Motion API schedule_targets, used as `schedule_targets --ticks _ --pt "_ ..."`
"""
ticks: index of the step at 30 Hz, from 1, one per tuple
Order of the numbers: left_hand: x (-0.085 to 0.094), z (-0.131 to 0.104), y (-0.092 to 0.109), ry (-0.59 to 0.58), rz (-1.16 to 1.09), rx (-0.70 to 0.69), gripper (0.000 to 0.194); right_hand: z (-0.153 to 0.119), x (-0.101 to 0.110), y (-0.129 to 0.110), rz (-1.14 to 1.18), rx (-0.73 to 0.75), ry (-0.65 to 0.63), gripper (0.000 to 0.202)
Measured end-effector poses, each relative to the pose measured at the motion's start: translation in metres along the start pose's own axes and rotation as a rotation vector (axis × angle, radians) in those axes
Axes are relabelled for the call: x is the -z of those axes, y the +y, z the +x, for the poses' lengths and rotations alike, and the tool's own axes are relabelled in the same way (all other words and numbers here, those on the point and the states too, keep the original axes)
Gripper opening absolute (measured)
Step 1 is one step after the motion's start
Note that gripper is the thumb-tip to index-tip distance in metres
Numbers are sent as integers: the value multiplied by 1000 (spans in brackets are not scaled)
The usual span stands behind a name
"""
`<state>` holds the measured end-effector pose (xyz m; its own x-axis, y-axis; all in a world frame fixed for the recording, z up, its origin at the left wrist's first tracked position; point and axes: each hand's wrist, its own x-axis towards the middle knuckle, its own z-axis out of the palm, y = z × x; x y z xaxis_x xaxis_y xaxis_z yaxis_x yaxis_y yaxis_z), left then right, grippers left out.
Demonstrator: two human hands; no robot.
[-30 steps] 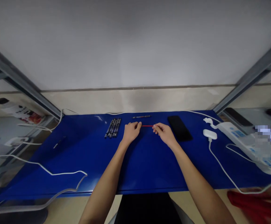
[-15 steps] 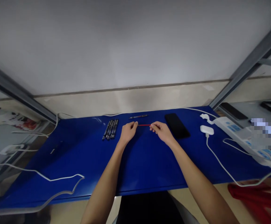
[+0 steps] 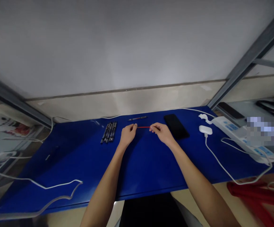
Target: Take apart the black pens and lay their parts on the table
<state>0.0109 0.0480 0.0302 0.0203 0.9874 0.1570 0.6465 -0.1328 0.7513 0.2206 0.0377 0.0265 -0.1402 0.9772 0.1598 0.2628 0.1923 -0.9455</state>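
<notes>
Between my two hands, just above the blue tabletop [image 3: 146, 164], runs a thin straight red pen refill [image 3: 143, 127]. My left hand [image 3: 128, 133] pinches its left end between thumb and fingers. The other end is pinched by my right hand [image 3: 160, 130], and both tips are hidden by the fingers. A pen [image 3: 137, 118] lies crosswise just behind my hands. To the left of my left hand several dark pens [image 3: 109, 132] lie side by side in a row.
A black phone [image 3: 176, 126] lies right of my right hand. Farther right are a white earphone case [image 3: 205, 130] on a cable and a white power strip [image 3: 236, 132]. Another white cable [image 3: 61, 183] crosses the table's left front. The wall [image 3: 127, 101] stands behind.
The view has shifted slightly, so everything sits a little further left. Both hands keep their pinch on the red refill, with hardly any other movement.
</notes>
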Motion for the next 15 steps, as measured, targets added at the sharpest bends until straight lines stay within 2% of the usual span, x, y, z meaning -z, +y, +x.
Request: schedule_targets --ticks 3,8,15 --pt "1 0 -1 4 -19 9 47 0 0 -1 6 -12 6 25" --pt "1 -1 -2 -3 -52 7 47 -2 -2 -7 -15 -79 20 45" --pt "1 1 -2 1 -43 38 46 -2 1 -3 -2 -37 15 21"
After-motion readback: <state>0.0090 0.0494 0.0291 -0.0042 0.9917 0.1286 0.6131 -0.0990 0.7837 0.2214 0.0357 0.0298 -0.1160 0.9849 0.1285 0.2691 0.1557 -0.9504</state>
